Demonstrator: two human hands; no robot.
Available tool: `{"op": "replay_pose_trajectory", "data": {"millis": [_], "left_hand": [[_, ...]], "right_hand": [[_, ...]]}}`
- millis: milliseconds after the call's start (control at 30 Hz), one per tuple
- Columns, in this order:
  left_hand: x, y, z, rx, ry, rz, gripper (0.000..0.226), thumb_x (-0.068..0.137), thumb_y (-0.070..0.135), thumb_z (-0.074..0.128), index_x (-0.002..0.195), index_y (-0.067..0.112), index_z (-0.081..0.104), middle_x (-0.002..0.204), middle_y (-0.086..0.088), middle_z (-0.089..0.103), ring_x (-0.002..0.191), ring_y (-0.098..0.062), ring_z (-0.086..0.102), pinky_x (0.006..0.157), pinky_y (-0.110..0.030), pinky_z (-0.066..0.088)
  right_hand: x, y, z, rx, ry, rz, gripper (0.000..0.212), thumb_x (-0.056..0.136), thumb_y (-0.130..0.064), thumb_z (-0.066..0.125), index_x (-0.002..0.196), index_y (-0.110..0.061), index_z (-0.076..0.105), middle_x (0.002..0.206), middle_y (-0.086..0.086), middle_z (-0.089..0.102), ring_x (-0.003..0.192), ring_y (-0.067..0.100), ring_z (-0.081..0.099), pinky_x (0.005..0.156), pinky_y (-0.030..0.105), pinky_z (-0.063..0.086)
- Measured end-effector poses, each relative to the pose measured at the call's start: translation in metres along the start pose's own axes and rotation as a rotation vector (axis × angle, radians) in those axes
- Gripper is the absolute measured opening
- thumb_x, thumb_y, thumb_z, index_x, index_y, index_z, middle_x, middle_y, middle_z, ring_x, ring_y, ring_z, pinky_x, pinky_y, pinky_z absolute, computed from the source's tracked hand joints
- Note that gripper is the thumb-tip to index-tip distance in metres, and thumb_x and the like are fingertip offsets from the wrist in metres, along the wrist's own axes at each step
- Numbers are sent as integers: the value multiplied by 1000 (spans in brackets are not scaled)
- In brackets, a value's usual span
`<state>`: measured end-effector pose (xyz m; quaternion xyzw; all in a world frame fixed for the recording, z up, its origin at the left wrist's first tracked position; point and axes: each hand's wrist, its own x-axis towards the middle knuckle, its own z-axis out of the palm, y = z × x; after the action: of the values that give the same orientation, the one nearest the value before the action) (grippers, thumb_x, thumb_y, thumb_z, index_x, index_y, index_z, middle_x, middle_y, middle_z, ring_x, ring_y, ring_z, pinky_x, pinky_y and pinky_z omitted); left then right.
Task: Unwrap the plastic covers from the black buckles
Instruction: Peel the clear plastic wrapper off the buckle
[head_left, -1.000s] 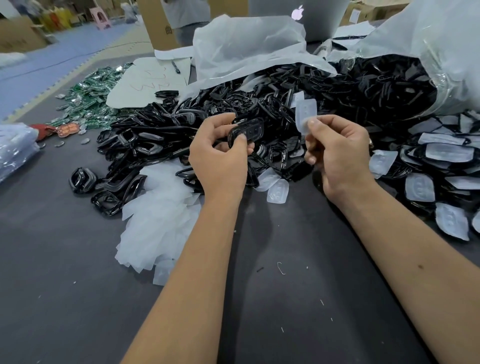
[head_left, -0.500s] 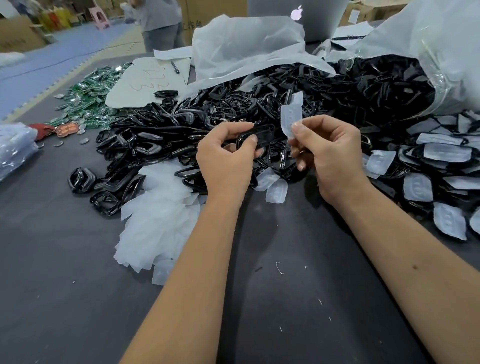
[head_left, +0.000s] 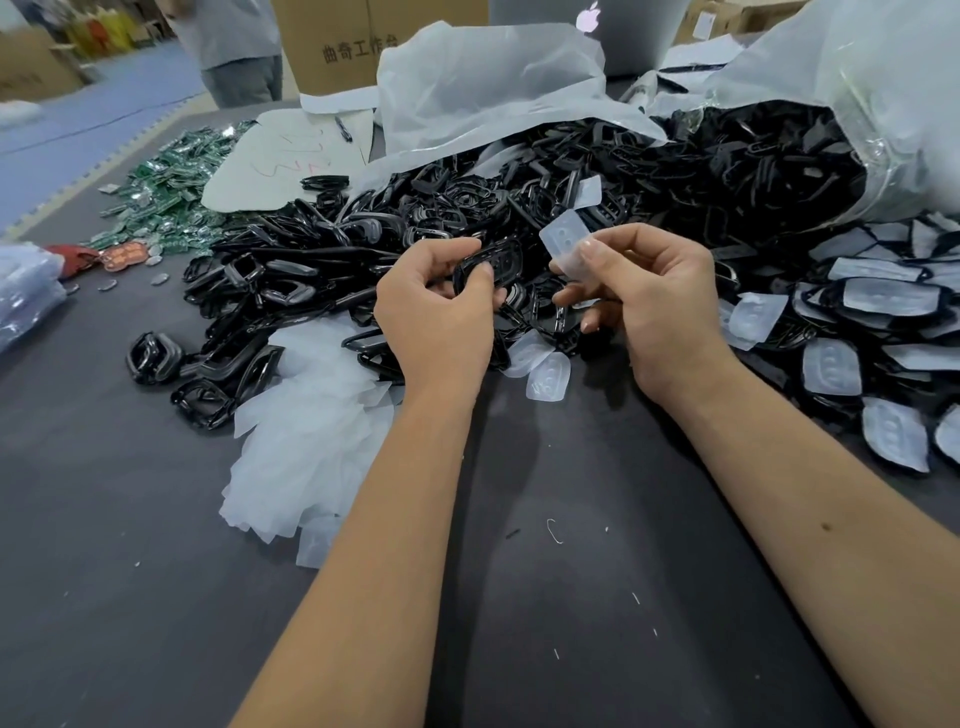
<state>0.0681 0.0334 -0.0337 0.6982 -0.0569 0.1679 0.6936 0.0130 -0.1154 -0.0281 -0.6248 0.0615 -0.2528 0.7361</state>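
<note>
- The black buckle (head_left: 488, 267) sits bare in the left hand's (head_left: 434, 317) grip above the table (head_left: 130, 519); the right hand (head_left: 644, 296) pinches its peeled plastic cover (head_left: 563, 244).
- Judged progress: 1 more done; many covered buckles (head_left: 878, 332) remain at right, stripped ones (head_left: 291, 280) and discarded covers (head_left: 306, 441) at left.
- The clear bag (head_left: 893, 104) spills more buckles.

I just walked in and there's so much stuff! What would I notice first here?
Probably the huge heap of black buckles across the back of the dark table, spilling from a big plastic bag at the right. In front of it, the left hand holds one buckle while the right hand pinches a peeled clear cover.
</note>
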Motion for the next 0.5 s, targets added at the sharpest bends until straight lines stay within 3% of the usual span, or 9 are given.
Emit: {"op": "replay_pose_trajectory", "data": {"millis": [133, 167, 233, 300, 367, 433, 500], "left_hand": [[0, 0, 0, -10, 13, 0, 17, 86, -3, 72, 94, 12, 75, 92, -15, 73, 69, -34, 74, 66, -39, 64], [1, 0, 1, -13, 13, -2, 17, 86, -3, 72, 94, 12, 75, 92, -18, 72, 71, -37, 73, 64, -34, 63], [1, 0, 1, -23, 11, -9, 18, 86, -4, 72, 94, 12, 75, 94, -20, 71, 72, -39, 72, 64, -27, 60], [1, 0, 1, -28, 8, -13, 18, 87, -3, 72, 94, 13, 75, 95, -20, 72, 73, -38, 73, 64, -26, 59], [1, 1, 1, -22, 5, -10, 17, 87, -3, 72, 95, 13, 75, 94, -18, 72, 71, -35, 74, 64, -29, 60], [2, 1, 1, -21, 2, -10, 17, 88, -2, 72, 95, 12, 75, 94, -16, 73, 69, -31, 75, 65, -32, 62], [1, 1, 2, -30, 4, -14, 17, 88, -3, 71, 95, 12, 74, 94, -15, 73, 71, -32, 75, 64, -31, 61]], "right_hand": [[6, 6, -2, -18, 198, 0, 5, 101, -7, 65, 97, -9, 68, 71, 9, 75, 53, 19, 67, 44, 24, 49], [7, 6, -3, -7, 233, -14, 9, 101, -5, 64, 108, -8, 67, 77, 8, 76, 59, 19, 70, 48, 24, 51], [10, 7, -4, -9, 241, -35, 42, 100, 0, 64, 140, -6, 55, 100, 10, 76, 79, 19, 77, 61, 25, 58], [9, 9, -7, -171, 252, -75, 60, 97, 3, 64, 151, -10, 44, 113, 5, 72, 90, 18, 76, 69, 28, 62], [9, 10, -10, -536, 287, -186, 42, 92, 0, 68, 130, -17, 63, 107, -4, 72, 88, 15, 72, 77, 35, 62], [7, 11, -10, -864, 236, -251, 23, 89, -7, 71, 107, -21, 75, 103, -4, 73, 96, 22, 66, 91, 35, 54], [7, 12, -6, -1114, 112, -196, 23, 89, -20, 76, 112, -21, 77, 116, 3, 70, 117, 30, 53, 101, 30, 41]]}}
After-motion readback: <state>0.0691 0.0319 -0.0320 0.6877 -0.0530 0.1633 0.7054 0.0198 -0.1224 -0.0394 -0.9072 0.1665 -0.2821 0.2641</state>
